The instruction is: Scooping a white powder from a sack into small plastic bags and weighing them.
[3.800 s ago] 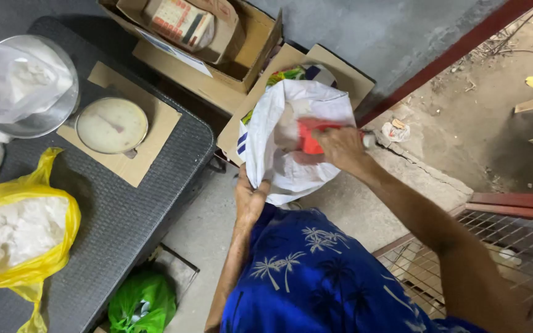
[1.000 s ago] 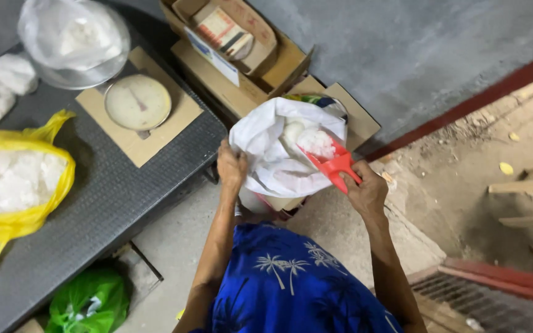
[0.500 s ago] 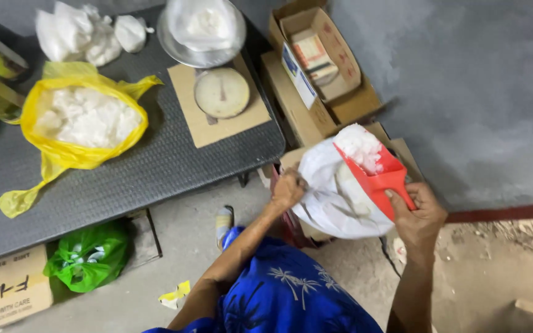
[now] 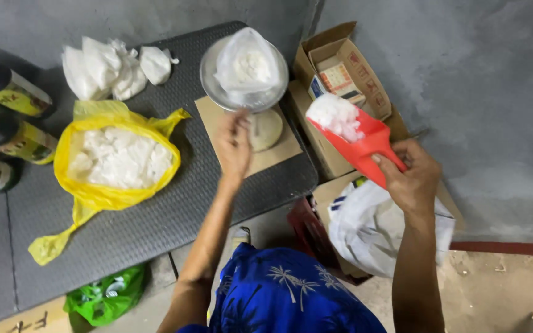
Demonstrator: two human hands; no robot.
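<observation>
- The right hand (image 4: 416, 179) grips the handle of a red scoop (image 4: 359, 143), fingers wrapped tight, the scoop heaped with a white granular substance (image 4: 335, 115) and held in the air right of the desk (image 4: 155, 228), above the cardboard boxes (image 4: 340, 68).
- The left hand (image 4: 234, 143) reaches to the near rim of the metal pan (image 4: 212, 86), fingers pinching at the clear bag (image 4: 248, 61) that sits in it on the scale (image 4: 266, 131).
- To do this well, I judge: keep the scoop level, hold the bag's mouth wide, tip slowly over it.
- Half a second ago the scoop was over the white sack (image 4: 377, 228) and the left hand held that sack's edge; now both have come up towards the pan.
</observation>
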